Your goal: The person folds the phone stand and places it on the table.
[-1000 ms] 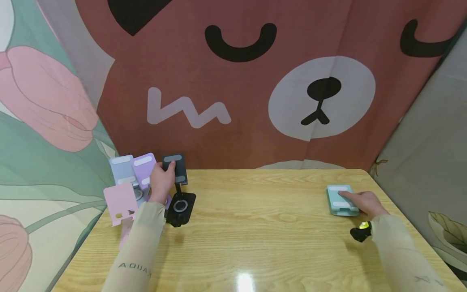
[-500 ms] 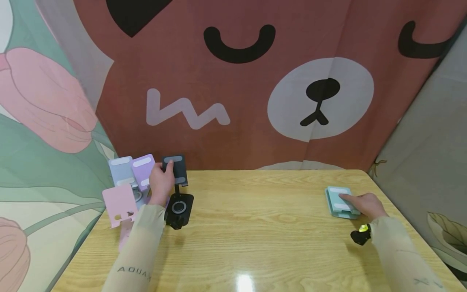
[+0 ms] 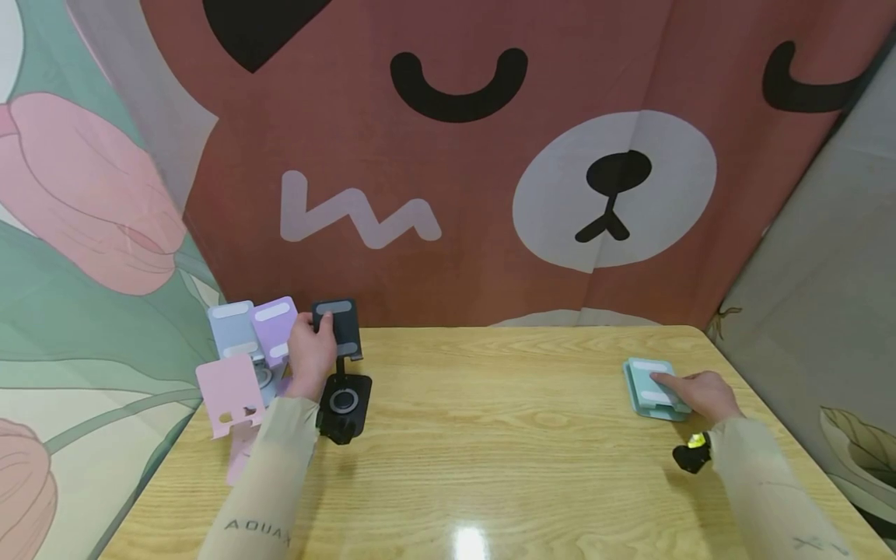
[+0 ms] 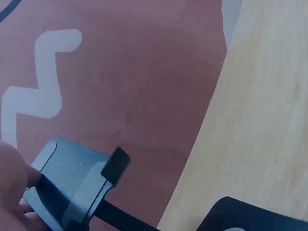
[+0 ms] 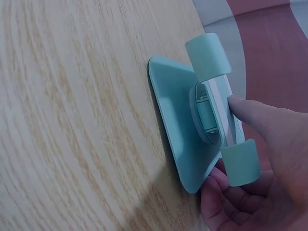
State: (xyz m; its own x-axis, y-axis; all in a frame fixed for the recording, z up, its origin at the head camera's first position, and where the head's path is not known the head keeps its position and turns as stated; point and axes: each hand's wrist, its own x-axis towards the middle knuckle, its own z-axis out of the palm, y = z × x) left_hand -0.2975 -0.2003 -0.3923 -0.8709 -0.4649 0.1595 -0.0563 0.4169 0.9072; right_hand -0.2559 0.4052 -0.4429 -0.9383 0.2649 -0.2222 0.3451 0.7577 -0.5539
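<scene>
Black stand [image 3: 346, 333] and teal stand [image 3: 648, 390] are pinched in left and right hands [image 3: 310, 354] [image 3: 707, 393], left sleeve [image 3: 273, 474] lettered "AOUA".

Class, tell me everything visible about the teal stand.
The teal stand looks like plastic or painted metal: a round-cornered base, a hinge, and a top plate with pale pads and two curved lips. Folded, it is at the right of the table, pinched by the right hand, thumb on top, fingers below.
</scene>
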